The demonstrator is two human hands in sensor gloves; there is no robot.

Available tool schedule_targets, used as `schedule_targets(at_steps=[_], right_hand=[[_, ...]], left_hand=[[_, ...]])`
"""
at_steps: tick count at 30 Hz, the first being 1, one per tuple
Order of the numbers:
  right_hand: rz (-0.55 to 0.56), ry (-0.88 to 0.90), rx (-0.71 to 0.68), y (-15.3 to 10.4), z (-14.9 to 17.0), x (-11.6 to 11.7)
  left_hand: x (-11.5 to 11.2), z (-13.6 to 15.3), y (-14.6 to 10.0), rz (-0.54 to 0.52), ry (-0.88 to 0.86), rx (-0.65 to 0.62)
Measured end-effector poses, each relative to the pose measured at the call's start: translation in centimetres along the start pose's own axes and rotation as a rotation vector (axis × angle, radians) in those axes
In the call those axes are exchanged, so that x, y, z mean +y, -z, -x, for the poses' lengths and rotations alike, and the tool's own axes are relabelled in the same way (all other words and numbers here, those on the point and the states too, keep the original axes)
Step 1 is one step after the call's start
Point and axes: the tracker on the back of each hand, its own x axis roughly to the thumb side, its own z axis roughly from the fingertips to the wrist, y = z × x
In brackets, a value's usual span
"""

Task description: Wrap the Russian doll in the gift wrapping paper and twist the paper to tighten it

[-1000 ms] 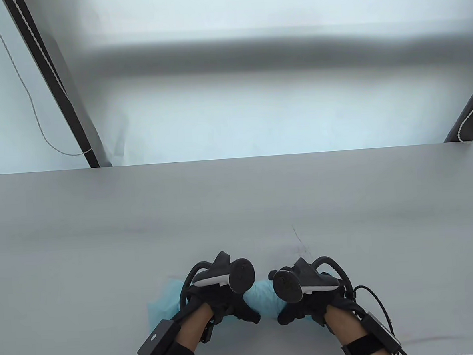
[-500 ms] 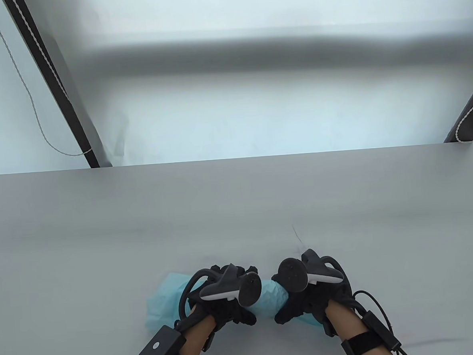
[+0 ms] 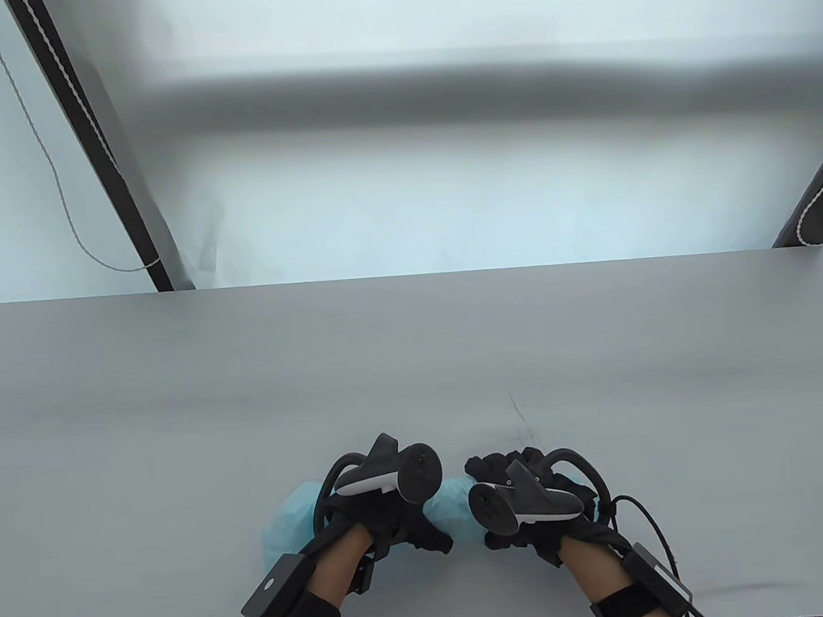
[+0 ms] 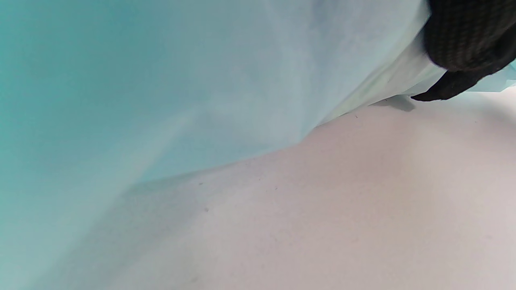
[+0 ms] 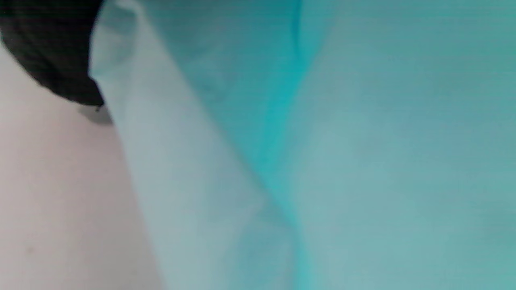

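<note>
Scene: two gloved hands work a light blue paper bundle near the middle of the table's point(image 3: 179, 378) near edge, seen from above.
Wrapping paper: the light blue gift wrapping paper point(image 3: 450, 512) lies as a sideways roll between the hands, its exposed middle showing in the gap between the two trackers.
Left end: a crumpled flare of the paper sticks out past the left hand, toward the table's left edge, resting on the surface.
Russian doll: not visible in any view; the paper covers whatever lies inside the roll.
Left hand: the left hand point(image 3: 386, 526) is closed around the roll's left part, fingers curled over the paper, a tracker on its back.
Right hand: the right hand point(image 3: 535, 513) grips the roll's right part, fingers wrapped over the top, its tracker tilted toward the near edge.
Left wrist view: blue paper fills most of the picture above the pale table, with a dark gloved fingertip point(image 4: 463, 38) pressed to the paper at the upper right.
Right wrist view: blurred folds of blue paper, a dark gloved finger point(image 5: 52, 52) against it at the upper left.
</note>
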Motion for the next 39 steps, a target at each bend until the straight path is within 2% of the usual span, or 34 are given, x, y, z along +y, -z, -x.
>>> schedule_targets(at_steps=[2, 6, 9, 12, 15, 17, 19, 22, 29, 33, 38, 39], right_hand=[[-0.002, 0.053, -0.012, 0.0, 0.3, 0.1], [-0.085, 0.172, -0.003, 0.2, 0.9, -0.3], [-0.159, 0.289, 0.023, 0.4, 1.6, 0.0], [-0.217, 0.363, 0.043, 0.6, 2.2, 0.1], [-0.29, 0.396, 0.054, 0.5, 2.2, -0.1], [-0.294, 0.409, 0.047, 0.4, 2.2, 0.1], [-0.292, 0.371, 0.052, 0.3, 2.0, 0.3], [-0.228, 0.273, 0.048, 0.1, 1.6, 0.1], [-0.085, 0.047, 0.053, 0.0, -0.1, -0.4], [-0.077, 0.111, 0.013, 0.1, 0.2, -0.3], [-0.202, 0.267, 0.03, 0.4, 1.2, -0.1], [-0.249, 0.349, 0.046, 0.5, 1.7, 0.2]], left_hand=[[-0.3, -0.1, -0.3, 0.006, 0.016, -0.002], [-0.5, -1.3, -0.9, 0.034, 0.144, 0.057], [-0.7, -2.3, -1.0, -0.027, 0.279, 0.109], [-0.9, -2.5, -0.9, -0.109, 0.361, 0.092], [-0.8, -2.0, -0.7, -0.117, 0.324, 0.027], [-0.6, -1.6, -0.6, -0.145, 0.281, -0.009], [-0.3, -1.6, -0.5, -0.118, 0.278, -0.011], [0.0, -1.4, -0.2, -0.081, 0.245, 0.0], [0.1, 0.3, 0.0, 0.019, 0.041, 0.032], [-0.1, 0.4, -0.3, 0.057, 0.029, 0.021], [-0.3, -1.2, -1.2, 0.008, 0.176, 0.075], [-0.5, -1.8, -1.2, -0.038, 0.246, 0.101]])
